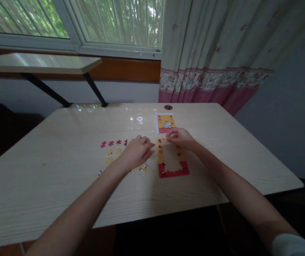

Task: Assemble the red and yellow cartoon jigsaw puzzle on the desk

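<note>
A jigsaw puzzle border (173, 173), yellow above and red at its near end, lies flat with bare tabletop inside it. Over its far edge is my right hand (181, 138), fingertips pinched together; whatever may be between them is too small to make out. My left hand (137, 153) hovers left of the border, thumb and forefinger apart, nothing visible between them. Below and behind it are loose pieces in rough rows: red pieces (111, 143), yellow pieces (109, 161) and white-and-yellow pieces (143, 168). My left hand and forearm hide some of them.
Just beyond the border lies a printed picture card (165, 120) with a white animal on yellow and red. The wooden table (69, 142) has a round cable hole (168, 107) at the back. A raised shelf (42, 64) stands at the back left, and a curtain (208, 78) hangs behind.
</note>
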Demonstrator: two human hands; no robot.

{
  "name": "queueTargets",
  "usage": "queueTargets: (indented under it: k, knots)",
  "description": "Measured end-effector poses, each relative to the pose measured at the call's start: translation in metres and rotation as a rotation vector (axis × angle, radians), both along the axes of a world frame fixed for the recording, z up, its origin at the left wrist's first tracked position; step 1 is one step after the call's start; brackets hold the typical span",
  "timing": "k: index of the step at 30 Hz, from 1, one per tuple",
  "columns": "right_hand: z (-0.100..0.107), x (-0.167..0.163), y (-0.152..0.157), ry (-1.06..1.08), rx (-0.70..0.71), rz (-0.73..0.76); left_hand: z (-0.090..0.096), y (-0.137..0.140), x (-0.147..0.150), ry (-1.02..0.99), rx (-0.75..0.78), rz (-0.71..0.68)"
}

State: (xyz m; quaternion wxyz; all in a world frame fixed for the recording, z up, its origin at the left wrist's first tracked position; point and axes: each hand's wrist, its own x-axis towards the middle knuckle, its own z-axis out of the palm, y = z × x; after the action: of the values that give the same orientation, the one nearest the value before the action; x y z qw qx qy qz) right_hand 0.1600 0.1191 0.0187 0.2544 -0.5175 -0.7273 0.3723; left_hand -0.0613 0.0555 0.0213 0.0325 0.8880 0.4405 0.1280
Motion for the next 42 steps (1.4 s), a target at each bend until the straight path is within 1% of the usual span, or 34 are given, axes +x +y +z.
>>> queueTargets:
  k: [4, 9, 19, 24, 30, 32, 36, 39, 42]
  knots:
    - [-0.005, 0.0, -0.004, -0.024, -0.007, 0.017, -0.005, -0.005, 0.01, 0.077, 0.048, 0.001]
    - [-0.004, -0.009, -0.007, -0.1, 0.01, -0.018, -0.006, -0.006, 0.013, 0.098, 0.041, -0.006]
    - [-0.015, -0.012, -0.007, -0.261, 0.272, 0.008, -0.006, -0.006, 0.013, 0.083, 0.024, 0.0]
    - [-0.02, -0.011, -0.006, -0.261, 0.345, 0.07, -0.005, -0.004, 0.014, 0.094, -0.002, 0.008]
    - [-0.019, -0.013, -0.008, -0.383, 0.455, 0.059, -0.004, -0.002, 0.014, 0.06, -0.031, 0.001]
    - [-0.017, -0.014, -0.01, -0.425, 0.464, 0.06, -0.004, -0.002, 0.014, 0.052, -0.04, -0.005]
    - [-0.013, -0.018, -0.011, -0.457, 0.434, 0.041, -0.005, -0.002, 0.013, 0.048, -0.037, -0.009]
    - [-0.011, -0.017, -0.009, -0.419, 0.402, 0.036, -0.006, -0.001, 0.013, 0.051, -0.02, -0.008]
    - [-0.006, -0.008, -0.001, -0.317, 0.349, 0.034, -0.008, 0.0, 0.012, 0.053, -0.007, -0.011]
